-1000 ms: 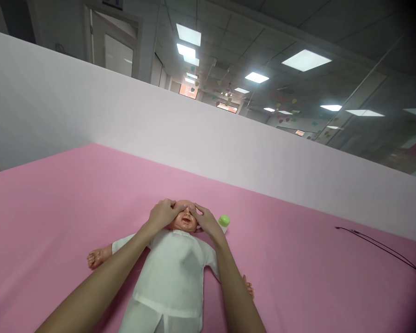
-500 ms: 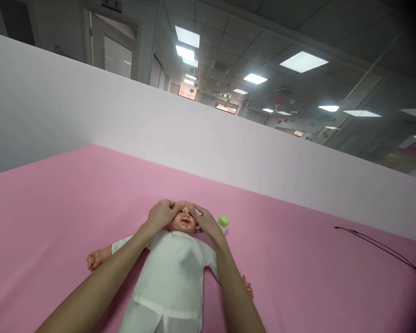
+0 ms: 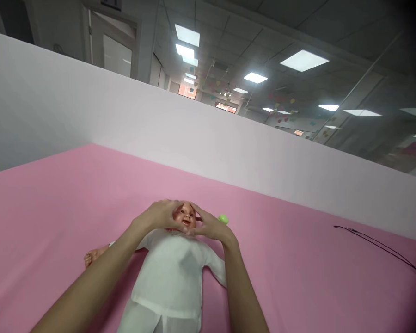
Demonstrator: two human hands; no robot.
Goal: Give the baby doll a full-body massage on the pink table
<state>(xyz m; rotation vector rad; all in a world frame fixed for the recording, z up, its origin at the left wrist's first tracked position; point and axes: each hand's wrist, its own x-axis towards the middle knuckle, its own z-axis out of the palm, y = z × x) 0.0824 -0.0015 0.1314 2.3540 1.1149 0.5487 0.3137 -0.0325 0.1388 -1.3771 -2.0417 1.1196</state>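
A baby doll [image 3: 173, 273] in a white top and trousers lies on its back on the pink surface [image 3: 298, 277]. My left hand [image 3: 164, 215] curves round the left side of the doll's head [image 3: 187, 214], its thumb near the chin. On the right side, my right hand [image 3: 208, 225] does the same, fingertips at the forehead and thumb at the chin. Both hands have fingers and thumb spread apart, framing the smiling face. Just beyond my right hand shows the green lid [image 3: 223, 218] of a small container, its lower part hidden.
A thin black cable [image 3: 377, 245] lies at the right. Behind the pink surface stands a white partition [image 3: 211, 138], with a door [image 3: 114, 51] and ceiling lights beyond it.
Both thumbs have moved down from the doll's forehead to its chin, uncovering the eyes. My wrists have spread outward, and the right one now hides the doll's hand.
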